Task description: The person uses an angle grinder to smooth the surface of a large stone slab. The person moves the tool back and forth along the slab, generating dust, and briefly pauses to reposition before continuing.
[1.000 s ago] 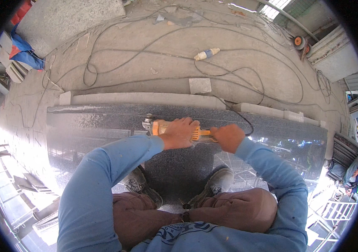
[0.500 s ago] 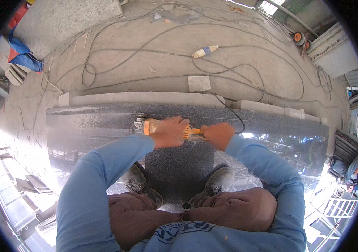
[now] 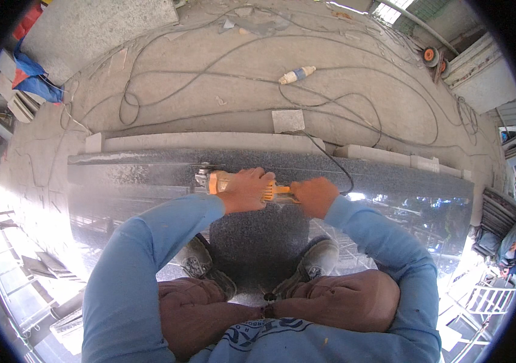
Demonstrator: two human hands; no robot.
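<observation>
A yellow-orange angle grinder (image 3: 216,183) lies across the dark speckled stone slab (image 3: 385,187). Its metal head and disc (image 3: 204,165) point left and touch, or nearly touch, the slab along a thin straight line near the far edge. My left hand (image 3: 246,190) is wrapped over the grinder's body behind the head. Around the rear handle, to the right, my right hand (image 3: 316,196) is closed. From there a black cord (image 3: 344,167) loops over the slab's far edge. Pale dust covers the slab left of the disc.
Long pale stone strips (image 3: 209,142) lie along the slab's far side. A small stone block (image 3: 287,121) sits beyond them. Cables (image 3: 200,74) and a white-and-blue connector (image 3: 297,75) lie on the dusty floor. My shoes (image 3: 320,259) are at the slab's near side.
</observation>
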